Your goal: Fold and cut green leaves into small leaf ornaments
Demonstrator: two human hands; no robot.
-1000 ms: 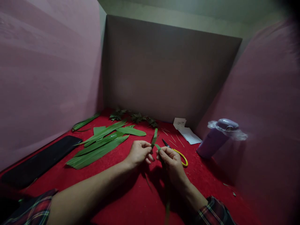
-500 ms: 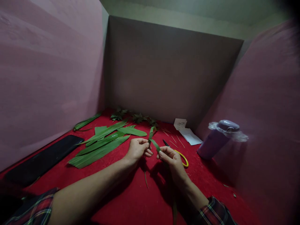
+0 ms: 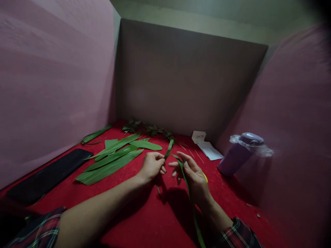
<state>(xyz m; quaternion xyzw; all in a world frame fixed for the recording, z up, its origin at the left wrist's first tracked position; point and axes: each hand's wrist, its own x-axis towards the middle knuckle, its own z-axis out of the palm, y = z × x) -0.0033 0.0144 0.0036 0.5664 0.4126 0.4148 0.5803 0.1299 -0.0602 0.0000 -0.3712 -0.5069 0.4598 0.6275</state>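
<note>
My left hand (image 3: 152, 165) is pinched shut on a narrow green leaf strip (image 3: 169, 148) that rises from its fingertips. My right hand (image 3: 192, 174) is just to the right of it, fingers partly stretched out. The long tail of the strip (image 3: 186, 179) runs over the back of that hand and down along my wrist towards me. Both hands hover over the red cloth (image 3: 144, 213). Yellow-handled scissors (image 3: 205, 177) lie mostly hidden behind my right hand.
Several long green leaves (image 3: 111, 160) lie left of my hands, with leafy sprigs (image 3: 150, 130) at the back. A black flat object (image 3: 46, 177) lies far left. A purple bottle (image 3: 239, 151), white paper (image 3: 208, 148) and thin sticks (image 3: 192, 153) are at right. Pink panels wall in the space.
My right hand has opened its pinch and turned, so the strip now drapes over its back. The left hand keeps its pinch, and the strip's upper end leans more to the right.
</note>
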